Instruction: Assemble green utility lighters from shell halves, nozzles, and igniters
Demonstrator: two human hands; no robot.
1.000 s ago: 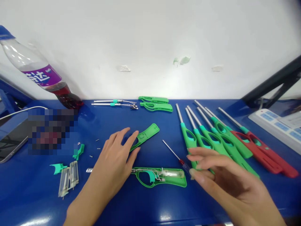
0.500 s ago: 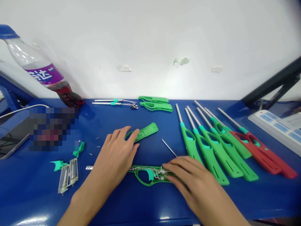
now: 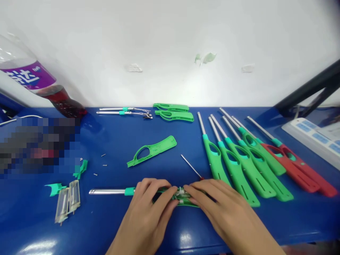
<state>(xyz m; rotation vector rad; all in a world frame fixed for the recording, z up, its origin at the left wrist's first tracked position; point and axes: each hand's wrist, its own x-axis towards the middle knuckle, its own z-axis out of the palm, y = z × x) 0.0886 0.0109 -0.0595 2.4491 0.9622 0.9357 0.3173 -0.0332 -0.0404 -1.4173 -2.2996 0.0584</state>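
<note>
An opened green long-neck lighter (image 3: 129, 191) lies crosswise near the front of the blue table, its metal tube pointing left. My left hand (image 3: 148, 209) is closed over its handle, thumb and fingertips pinching near the inner parts. From the other side my right hand (image 3: 225, 205) grips the rear of the handle, fingertips at the white fittings. Both hands hide much of the shell. Just beyond them rests a loose green half shell (image 3: 154, 149). A thin screwdriver (image 3: 191, 166) has its handle mostly hidden behind my right hand.
Several assembled lighters (image 3: 241, 163), green and red, lie at right beside a power strip (image 3: 310, 138). Tube assemblies (image 3: 124, 112) and half shells (image 3: 174, 115) sit by the wall. Small screws (image 3: 105, 165), teal triggers (image 3: 55, 188), clear tanks (image 3: 67, 202) and a drink bottle (image 3: 39, 78) are at left.
My left hand has left the loose half shell, moving right and nearer onto the lighter's handle, beside my right hand. The half shell now lies free. The view has shifted slightly.
</note>
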